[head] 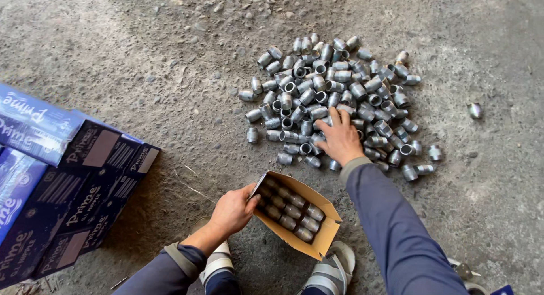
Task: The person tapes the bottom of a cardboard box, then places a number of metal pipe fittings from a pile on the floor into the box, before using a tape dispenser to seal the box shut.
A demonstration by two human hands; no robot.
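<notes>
On the rough concrete floor [141, 62], directly before the person's feet, an open brown cardboard box [323, 238] stands tilted, its inside lined with two neat rows of short grey metal pipe nipples. The left hand [232, 211] steadies the box at its near rim, fingers [251, 200] curled closed around the cardboard edge. The right hand [340, 139] is stretched forward onto the pile of loose nipples [334, 96], fingers spread and bent down over several pieces at the pile's near edge; whether they already clasp one cannot be told. The step in hand appears to be gathering pieces from the heap for the box. To do it well, the pieces would best be picked in small handfuls, turned to lie parallel with those already seated, and the box kept firmly held and tilted so that the rows do not slide or roll out. A few stray nipples [475, 110] lie apart from the pile to the right. To the left, well apart from the heap, stands a stack of closed blue printed cartons [62, 181]. Grey striped sandals [331, 275] show at the lower edge, just beside the box. The floor is gritty, pitted and strewn with small stones, lit by daylight; no walls show.
</notes>
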